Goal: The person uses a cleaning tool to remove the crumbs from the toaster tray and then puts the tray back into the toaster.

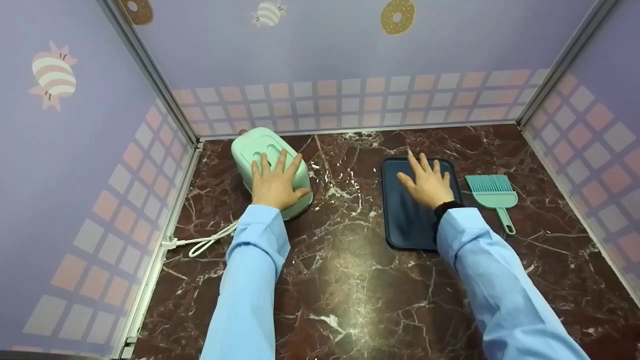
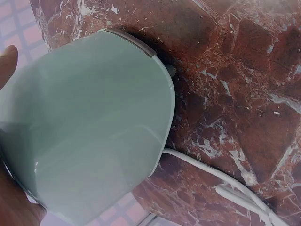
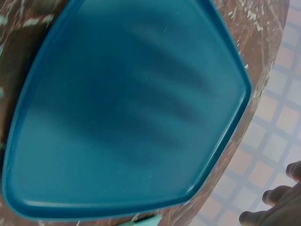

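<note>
Judging the blue tray (image 1: 407, 210) stiff, best rim-gripped, we're holding right hand (image 1: 427, 186) spread above, left hand (image 1: 276, 187) spread over green appliance (image 2: 103, 113).

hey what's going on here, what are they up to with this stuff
A person has both hands out, fingers spread. The left hand is over the green appliance; whether it touches is hard to tell. The right hand hangs over the blue tray. Neither hand is gripping anything. The brush lies to the right of the tray, and a white cord runs from the appliance toward the left wall.
</note>
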`<action>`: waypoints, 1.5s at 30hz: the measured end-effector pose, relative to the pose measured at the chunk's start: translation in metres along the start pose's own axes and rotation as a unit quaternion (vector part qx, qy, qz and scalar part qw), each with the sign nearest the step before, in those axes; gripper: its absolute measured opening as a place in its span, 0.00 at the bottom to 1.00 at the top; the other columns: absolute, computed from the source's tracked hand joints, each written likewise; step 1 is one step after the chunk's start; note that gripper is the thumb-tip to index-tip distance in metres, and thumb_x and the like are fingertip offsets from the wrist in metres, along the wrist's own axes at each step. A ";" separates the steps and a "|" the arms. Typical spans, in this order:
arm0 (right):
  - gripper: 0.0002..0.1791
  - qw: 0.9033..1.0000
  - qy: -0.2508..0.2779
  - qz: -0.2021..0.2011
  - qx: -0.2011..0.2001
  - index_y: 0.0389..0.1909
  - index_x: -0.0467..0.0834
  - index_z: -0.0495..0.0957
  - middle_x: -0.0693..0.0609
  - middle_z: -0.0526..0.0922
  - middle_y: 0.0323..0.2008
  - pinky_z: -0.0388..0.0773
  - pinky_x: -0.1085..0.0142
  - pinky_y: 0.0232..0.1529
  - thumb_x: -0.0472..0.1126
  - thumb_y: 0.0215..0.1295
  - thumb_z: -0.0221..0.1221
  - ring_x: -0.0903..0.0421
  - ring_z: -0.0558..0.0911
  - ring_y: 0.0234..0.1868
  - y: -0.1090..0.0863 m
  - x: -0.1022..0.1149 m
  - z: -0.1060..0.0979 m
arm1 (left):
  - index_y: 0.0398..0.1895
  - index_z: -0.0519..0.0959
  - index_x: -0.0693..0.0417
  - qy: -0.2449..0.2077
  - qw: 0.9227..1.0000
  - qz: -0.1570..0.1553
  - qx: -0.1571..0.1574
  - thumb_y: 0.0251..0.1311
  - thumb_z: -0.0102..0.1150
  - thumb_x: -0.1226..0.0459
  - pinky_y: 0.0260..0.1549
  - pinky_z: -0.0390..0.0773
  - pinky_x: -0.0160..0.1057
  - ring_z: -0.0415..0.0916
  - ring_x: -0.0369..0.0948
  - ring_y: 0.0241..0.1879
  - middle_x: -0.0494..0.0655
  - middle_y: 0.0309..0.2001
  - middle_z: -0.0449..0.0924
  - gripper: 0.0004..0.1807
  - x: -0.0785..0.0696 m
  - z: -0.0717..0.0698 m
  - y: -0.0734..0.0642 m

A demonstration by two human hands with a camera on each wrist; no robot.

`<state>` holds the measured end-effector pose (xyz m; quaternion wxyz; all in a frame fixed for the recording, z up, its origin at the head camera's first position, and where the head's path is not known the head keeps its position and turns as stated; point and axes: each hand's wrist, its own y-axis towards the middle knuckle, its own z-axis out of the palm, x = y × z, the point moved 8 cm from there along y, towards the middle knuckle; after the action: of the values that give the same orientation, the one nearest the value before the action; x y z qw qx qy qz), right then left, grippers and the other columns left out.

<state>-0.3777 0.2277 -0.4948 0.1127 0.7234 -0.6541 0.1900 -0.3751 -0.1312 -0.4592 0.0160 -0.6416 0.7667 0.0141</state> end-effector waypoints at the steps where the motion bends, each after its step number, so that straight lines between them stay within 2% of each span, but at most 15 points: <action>1: 0.44 1.000 0.008 -0.003 -0.001 0.84 0.51 0.39 0.38 0.36 0.82 0.33 0.28 0.72 0.70 0.78 0.37 0.26 0.36 0.78 0.000 0.003 0.001 | 0.84 0.43 0.28 -0.001 1.000 -0.001 -0.002 0.63 0.56 0.32 0.73 0.33 0.70 0.33 0.71 0.78 0.49 0.83 0.38 0.51 0.001 0.000 0.000; 9: 0.43 0.994 0.106 -0.026 -0.003 0.84 0.50 0.39 0.39 0.37 0.82 0.38 0.35 0.76 0.66 0.80 0.40 0.30 0.39 0.79 0.001 0.027 0.022 | 0.83 0.43 0.26 0.002 1.000 0.002 -0.020 0.63 0.60 0.34 0.65 0.37 0.81 0.36 0.73 0.76 0.46 0.84 0.40 0.52 0.006 -0.001 -0.002; 17: 0.41 0.980 0.194 -0.035 -0.012 0.84 0.46 0.41 0.41 0.42 0.82 0.45 0.45 0.79 0.61 0.81 0.43 0.41 0.45 0.82 -0.001 0.046 0.044 | 0.83 0.48 0.28 0.007 0.998 0.015 -0.061 0.63 0.64 0.40 0.63 0.43 0.83 0.42 0.75 0.75 0.47 0.83 0.45 0.49 0.009 -0.001 -0.003; 22: 0.41 0.965 0.259 -0.019 -0.013 0.84 0.48 0.42 0.41 0.48 0.81 0.50 0.46 0.78 0.61 0.81 0.45 0.40 0.52 0.80 -0.003 0.056 0.058 | 0.83 0.50 0.28 0.003 0.998 0.014 -0.066 0.64 0.64 0.40 0.62 0.42 0.84 0.42 0.75 0.75 0.46 0.83 0.45 0.49 0.011 0.000 -0.004; 25: 0.41 0.948 0.318 0.001 -0.007 0.84 0.49 0.43 0.39 0.49 0.81 0.53 0.46 0.77 0.61 0.81 0.46 0.40 0.54 0.80 -0.003 0.061 0.070 | 0.83 0.48 0.27 0.002 0.998 0.011 -0.065 0.64 0.64 0.40 0.63 0.41 0.84 0.42 0.75 0.75 0.46 0.83 0.44 0.49 0.011 0.001 -0.004; 27: 0.40 0.931 0.364 0.012 -0.007 0.84 0.48 0.43 0.38 0.50 0.80 0.55 0.47 0.77 0.60 0.81 0.46 0.40 0.55 0.79 -0.002 0.062 0.078 | 0.83 0.49 0.27 -0.001 0.998 0.012 -0.069 0.64 0.65 0.40 0.62 0.41 0.84 0.42 0.75 0.75 0.46 0.83 0.44 0.49 0.010 0.000 -0.003; 29: 0.40 0.907 0.421 0.022 -0.006 0.83 0.46 0.43 0.38 0.51 0.80 0.58 0.48 0.76 0.58 0.81 0.46 0.41 0.56 0.79 -0.001 0.065 0.087 | 0.82 0.50 0.27 -0.002 0.997 0.011 -0.073 0.63 0.65 0.41 0.63 0.41 0.84 0.42 0.75 0.75 0.46 0.83 0.45 0.48 0.009 0.001 -0.003; 31: 0.40 0.874 0.485 0.029 -0.001 0.83 0.44 0.42 0.37 0.50 0.80 0.59 0.48 0.76 0.56 0.82 0.46 0.40 0.57 0.79 -0.001 0.069 0.096 | 0.82 0.51 0.27 -0.002 0.997 0.010 -0.077 0.63 0.65 0.41 0.63 0.41 0.83 0.43 0.75 0.75 0.46 0.83 0.46 0.48 0.008 0.001 -0.003; 34: 0.40 0.820 0.570 0.040 0.011 0.83 0.43 0.41 0.37 0.48 0.81 0.60 0.46 0.75 0.54 0.83 0.46 0.37 0.58 0.78 -0.002 0.077 0.110 | 0.82 0.51 0.27 -0.003 0.997 0.009 -0.080 0.63 0.66 0.41 0.63 0.41 0.83 0.43 0.74 0.75 0.45 0.83 0.46 0.48 0.006 0.003 -0.003; 36: 0.39 0.792 0.609 0.046 0.019 0.83 0.44 0.41 0.38 0.45 0.81 0.59 0.45 0.75 0.54 0.83 0.46 0.34 0.59 0.77 -0.003 0.083 0.118 | 0.82 0.50 0.26 -0.004 0.997 0.009 -0.082 0.63 0.66 0.41 0.63 0.41 0.83 0.43 0.74 0.75 0.45 0.83 0.46 0.48 0.005 0.004 -0.004; 41: 0.39 0.741 0.667 0.064 0.039 0.83 0.45 0.41 0.37 0.46 0.81 0.62 0.46 0.74 0.54 0.83 0.46 0.34 0.62 0.75 -0.009 0.094 0.139 | 0.82 0.51 0.27 -0.003 0.996 0.009 -0.088 0.64 0.65 0.42 0.63 0.41 0.83 0.44 0.74 0.75 0.45 0.82 0.47 0.48 0.004 0.005 -0.004; 43: 0.39 0.718 0.691 0.067 0.048 0.83 0.44 0.39 0.35 0.48 0.80 0.62 0.46 0.74 0.53 0.83 0.45 0.33 0.62 0.75 -0.011 0.099 0.147 | 0.82 0.51 0.27 0.000 0.996 0.010 -0.089 0.64 0.65 0.42 0.63 0.41 0.83 0.44 0.74 0.75 0.44 0.82 0.47 0.47 0.003 0.005 -0.004; 45: 0.39 0.699 0.710 0.066 0.057 0.83 0.44 0.37 0.34 0.48 0.80 0.61 0.45 0.74 0.52 0.84 0.44 0.32 0.62 0.75 -0.013 0.103 0.153 | 0.82 0.51 0.27 0.001 0.996 0.012 -0.092 0.64 0.65 0.43 0.63 0.41 0.83 0.45 0.73 0.75 0.44 0.82 0.47 0.47 0.001 0.004 -0.003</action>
<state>-0.3379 0.0728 -0.5882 0.4895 0.3344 -0.4139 0.6909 -0.3725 -0.1330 -0.4638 -0.0439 -0.6314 0.7697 0.0837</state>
